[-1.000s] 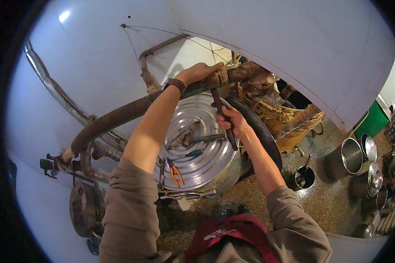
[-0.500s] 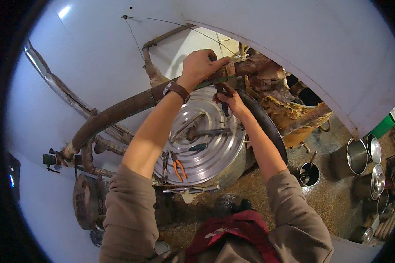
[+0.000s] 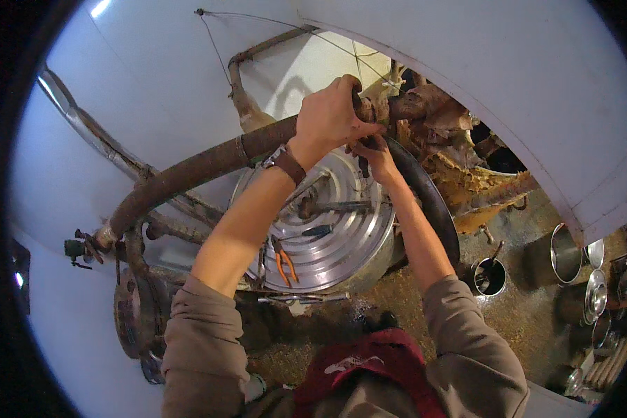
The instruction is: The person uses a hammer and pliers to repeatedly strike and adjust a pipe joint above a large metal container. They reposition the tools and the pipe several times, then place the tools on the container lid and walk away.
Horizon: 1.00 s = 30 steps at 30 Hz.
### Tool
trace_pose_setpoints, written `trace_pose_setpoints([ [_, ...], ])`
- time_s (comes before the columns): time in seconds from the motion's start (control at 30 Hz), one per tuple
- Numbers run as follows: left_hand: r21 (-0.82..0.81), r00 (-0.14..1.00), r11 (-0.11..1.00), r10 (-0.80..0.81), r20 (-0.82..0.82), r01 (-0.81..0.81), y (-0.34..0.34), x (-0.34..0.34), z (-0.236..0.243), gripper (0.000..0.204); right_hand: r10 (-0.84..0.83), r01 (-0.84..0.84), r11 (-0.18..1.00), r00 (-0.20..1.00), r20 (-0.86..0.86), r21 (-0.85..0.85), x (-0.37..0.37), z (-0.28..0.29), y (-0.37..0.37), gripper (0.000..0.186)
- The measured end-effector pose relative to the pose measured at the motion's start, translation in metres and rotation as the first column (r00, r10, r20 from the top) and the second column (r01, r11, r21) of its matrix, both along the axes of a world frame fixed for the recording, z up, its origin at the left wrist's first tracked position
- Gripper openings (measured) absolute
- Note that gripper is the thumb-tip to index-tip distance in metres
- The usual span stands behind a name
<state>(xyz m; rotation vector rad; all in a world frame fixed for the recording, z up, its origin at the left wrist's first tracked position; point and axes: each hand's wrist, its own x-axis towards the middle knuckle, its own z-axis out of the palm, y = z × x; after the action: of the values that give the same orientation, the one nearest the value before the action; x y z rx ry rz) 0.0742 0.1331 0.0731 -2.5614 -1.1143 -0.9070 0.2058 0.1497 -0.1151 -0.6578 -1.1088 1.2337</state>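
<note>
A thick, rusty brown pipe [image 3: 188, 181] curves across in front of me, over a large round metal lid [image 3: 334, 261] with ringed ridges. My left hand [image 3: 333, 117], with a brown-strapped watch at the wrist, is wrapped over the pipe near a joint [image 3: 374, 108], thumb reaching to the right. Just below the pipe, my right hand [image 3: 376, 159] has its fingers closed around a slim dark tool [image 3: 364, 166], mostly hidden by the fingers. On the lid lie orange-handled pliers [image 3: 284, 265] and a small dark-handled tool [image 3: 318, 230].
A metal handle bar [image 3: 341, 207] crosses the lid. Torn brown-yellow wrapping [image 3: 460, 171] hangs at the right of the pipe. Several metal pots stand on the floor at right, one small pot [image 3: 490, 277] nearer. A white wall panel [image 3: 536, 90] overhangs the upper right.
My right hand has moved up closer to the pipe, and less of the dark tool shows. The left hand has shifted slightly right along the pipe. The view has tilted a little.
</note>
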Motion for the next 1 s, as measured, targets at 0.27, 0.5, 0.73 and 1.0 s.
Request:
trace_pose_setpoints([
  [0.27,-0.069,0.999,0.997,0.035,-0.038,-0.037,-0.001,0.001,0.004,0.085,-0.089,0.090,0.996,0.996,-0.030,0.015,-0.016,-0.003,-0.010,0.030],
  [0.5,-0.055,0.998,0.997,0.053,-0.023,-0.054,0.000,0.001,0.003,0.083,-0.066,0.093,0.993,0.952,0.298,-0.075,-0.004,-0.032,0.008,0.042],
  [0.73,-0.161,0.999,0.987,-0.005,-0.053,-0.004,-0.004,-0.007,0.008,0.093,-0.045,0.095,0.985,0.949,0.313,-0.146,-0.006,-0.036,-0.003,0.038],
  [1.0,-0.087,0.980,0.987,-0.148,-0.132,0.137,0.009,-0.026,0.001,0.086,-0.199,0.277,0.936,0.925,0.323,-0.217,-0.018,-0.073,-0.006,0.036],
])
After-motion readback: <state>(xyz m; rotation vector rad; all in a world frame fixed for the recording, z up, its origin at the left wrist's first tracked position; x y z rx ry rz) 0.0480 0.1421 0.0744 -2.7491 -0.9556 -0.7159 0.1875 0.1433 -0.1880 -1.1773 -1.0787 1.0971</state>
